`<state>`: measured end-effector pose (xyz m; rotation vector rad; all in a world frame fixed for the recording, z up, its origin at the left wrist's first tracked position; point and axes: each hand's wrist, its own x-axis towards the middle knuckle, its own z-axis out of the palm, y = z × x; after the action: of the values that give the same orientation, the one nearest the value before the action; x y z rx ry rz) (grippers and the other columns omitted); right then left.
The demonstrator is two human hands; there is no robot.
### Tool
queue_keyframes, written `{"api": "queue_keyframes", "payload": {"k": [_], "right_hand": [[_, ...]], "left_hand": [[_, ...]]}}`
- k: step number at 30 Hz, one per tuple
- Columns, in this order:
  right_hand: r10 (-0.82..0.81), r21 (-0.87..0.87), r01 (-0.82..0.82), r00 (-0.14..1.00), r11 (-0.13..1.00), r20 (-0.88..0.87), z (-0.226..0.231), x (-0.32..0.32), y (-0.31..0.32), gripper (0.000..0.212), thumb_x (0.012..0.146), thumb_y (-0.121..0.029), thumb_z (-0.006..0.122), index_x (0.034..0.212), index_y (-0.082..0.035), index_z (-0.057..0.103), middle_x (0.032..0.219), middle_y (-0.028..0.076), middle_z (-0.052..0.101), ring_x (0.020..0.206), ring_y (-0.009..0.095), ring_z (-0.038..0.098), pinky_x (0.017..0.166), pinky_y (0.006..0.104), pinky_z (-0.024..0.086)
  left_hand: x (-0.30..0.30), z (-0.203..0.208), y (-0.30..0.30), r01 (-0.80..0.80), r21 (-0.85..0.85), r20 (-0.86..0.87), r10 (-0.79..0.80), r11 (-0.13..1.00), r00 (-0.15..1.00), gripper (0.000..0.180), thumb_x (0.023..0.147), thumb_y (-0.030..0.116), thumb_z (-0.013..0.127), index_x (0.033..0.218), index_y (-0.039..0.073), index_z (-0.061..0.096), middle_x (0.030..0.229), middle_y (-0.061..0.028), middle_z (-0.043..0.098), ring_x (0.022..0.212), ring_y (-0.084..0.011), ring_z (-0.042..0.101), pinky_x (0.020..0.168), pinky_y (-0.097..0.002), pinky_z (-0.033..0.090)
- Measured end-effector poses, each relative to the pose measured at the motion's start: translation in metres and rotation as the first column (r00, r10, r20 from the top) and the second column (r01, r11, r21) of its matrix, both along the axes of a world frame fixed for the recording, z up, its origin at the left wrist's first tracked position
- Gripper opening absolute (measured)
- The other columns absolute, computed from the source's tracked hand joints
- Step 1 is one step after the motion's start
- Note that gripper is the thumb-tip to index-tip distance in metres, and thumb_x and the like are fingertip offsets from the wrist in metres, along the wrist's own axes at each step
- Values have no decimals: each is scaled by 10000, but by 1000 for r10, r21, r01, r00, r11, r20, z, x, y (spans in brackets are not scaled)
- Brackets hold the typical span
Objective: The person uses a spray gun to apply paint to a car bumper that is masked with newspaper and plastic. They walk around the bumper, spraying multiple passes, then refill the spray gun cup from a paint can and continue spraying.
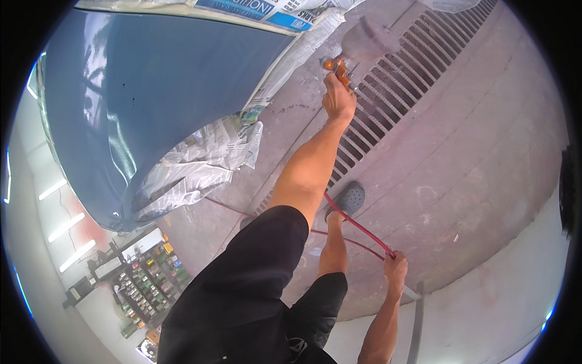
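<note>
1. Left hand [338, 100] clamped on an orange spray gun [341, 70] at upper centre; right hand [395, 270], well apart at lower right, closed around the red hose [357, 225].
2. Glossy blue car panel [151, 91] fills the upper left and looks evenly coated; the job appears well advanced.
3. Newspaper masking [194, 164] still hangs along its edge, yet to come off.
4. Floor grate [406, 79] runs beneath the gun; the hose trails past the person's shoe [350, 197], a likely snag.
</note>
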<state>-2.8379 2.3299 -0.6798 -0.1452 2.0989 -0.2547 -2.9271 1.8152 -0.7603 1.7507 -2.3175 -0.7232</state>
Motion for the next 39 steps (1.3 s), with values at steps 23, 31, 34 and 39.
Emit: {"api": "queue_keyframes", "payload": {"k": [23, 31, 34, 39], "right_hand": [[821, -137, -850, 527, 509, -221, 5, 205, -117, 293, 923, -397, 838, 998, -116, 799, 1105, 126, 814, 1089, 388, 752, 989, 508, 526], [837, -469, -769, 537, 434, -105, 13, 323, -241, 242, 1028, -295, 750, 1112, -72, 794, 1050, 189, 797, 1058, 445, 744, 951, 549, 547], [818, -465, -762, 561, 450, -127, 6, 337, -247, 221, 1024, -271, 740, 1088, -63, 777, 1041, 196, 784, 1048, 455, 736, 932, 567, 563], [864, -279, -854, 486, 439, -128, 20, 340, -233, 255, 1014, -307, 735, 1102, -74, 791, 1051, 214, 777, 1074, 467, 733, 941, 569, 567]], "left_hand": [[425, 19, 40, -166, -193, -291, 106, 967, 951, 585, 961, 139, 783, 1519, 120, 607, 1353, -107, 726, 1096, -418, 761, 904, -509, 622], [523, -17, -55, 234, -273, -73, -262, 933, 962, 447, 933, 167, 792, 1361, 160, 662, 1241, -68, 746, 935, -371, 774, 741, -520, 605], [543, -13, -58, 198, -374, -258, -307, 906, 916, 388, 926, 163, 796, 1296, 142, 682, 1118, -83, 759, 886, -372, 772, 712, -502, 597], [573, 52, -33, -125, -372, -694, -186, 920, 696, 352, 901, 192, 803, 1206, 52, 694, 965, -167, 734, 824, -391, 765, 678, -441, 583]]}}
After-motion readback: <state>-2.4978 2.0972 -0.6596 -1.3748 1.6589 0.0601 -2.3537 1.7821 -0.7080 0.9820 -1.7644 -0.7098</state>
